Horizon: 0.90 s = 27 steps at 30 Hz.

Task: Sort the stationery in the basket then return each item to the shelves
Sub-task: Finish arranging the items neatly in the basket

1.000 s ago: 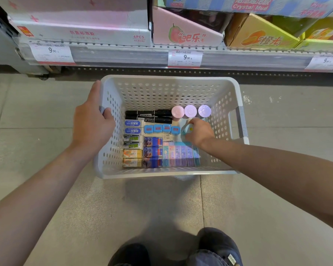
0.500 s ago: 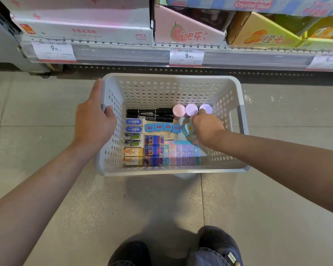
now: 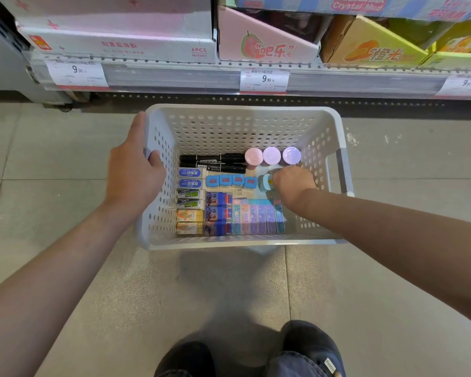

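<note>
A white perforated basket [image 3: 242,123] sits on the floor in front of the shelf. My left hand [image 3: 132,175] grips its left rim. My right hand [image 3: 294,183] is inside, its fingers curled round a small light-blue round item [image 3: 265,182]. Along the basket's far side lie two black markers [image 3: 212,163] and three pastel round lids [image 3: 272,155]. Blue sharpener-like pieces [image 3: 230,181] form a row in the middle. Boxed erasers [image 3: 190,202] are stacked at the left, and pastel boxes [image 3: 259,217] stand in a row at the near side.
A shelf edge with price tags [image 3: 264,79] runs across the top, carrying pink [image 3: 256,42], white [image 3: 125,39] and orange [image 3: 370,47] display cartons. Grey floor tiles surround the basket. My shoes [image 3: 307,349] are at the bottom of the view.
My right hand has shifted right and towards the far side of the basket with the light-blue item in it. The left hand has stayed on the rim.
</note>
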### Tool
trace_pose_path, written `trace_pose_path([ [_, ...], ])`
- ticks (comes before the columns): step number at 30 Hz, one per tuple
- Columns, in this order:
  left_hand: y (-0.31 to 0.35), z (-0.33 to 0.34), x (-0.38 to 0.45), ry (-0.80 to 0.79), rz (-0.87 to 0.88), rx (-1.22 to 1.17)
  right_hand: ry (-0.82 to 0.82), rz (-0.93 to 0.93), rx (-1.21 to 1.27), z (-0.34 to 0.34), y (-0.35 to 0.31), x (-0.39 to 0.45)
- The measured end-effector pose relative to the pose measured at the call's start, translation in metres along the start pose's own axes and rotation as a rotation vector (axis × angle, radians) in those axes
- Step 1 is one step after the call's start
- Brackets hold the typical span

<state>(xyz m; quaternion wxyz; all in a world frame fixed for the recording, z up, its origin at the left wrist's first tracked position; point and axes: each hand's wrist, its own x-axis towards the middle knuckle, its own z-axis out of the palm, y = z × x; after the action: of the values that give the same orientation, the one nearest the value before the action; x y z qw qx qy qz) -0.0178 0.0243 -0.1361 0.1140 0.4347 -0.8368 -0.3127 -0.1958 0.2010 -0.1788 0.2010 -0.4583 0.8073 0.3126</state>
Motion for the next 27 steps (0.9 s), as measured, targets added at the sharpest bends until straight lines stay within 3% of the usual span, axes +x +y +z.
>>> trace_pose_path([
  [20,-0.001,0.002,0.000,0.005,0.012,0.000,-0.036,0.053,0.284,-0.008,0.005,-0.002],
  [27,-0.003,0.002,0.000,0.005,0.021,-0.002,-0.026,-0.056,0.133,-0.025,0.015,0.000],
])
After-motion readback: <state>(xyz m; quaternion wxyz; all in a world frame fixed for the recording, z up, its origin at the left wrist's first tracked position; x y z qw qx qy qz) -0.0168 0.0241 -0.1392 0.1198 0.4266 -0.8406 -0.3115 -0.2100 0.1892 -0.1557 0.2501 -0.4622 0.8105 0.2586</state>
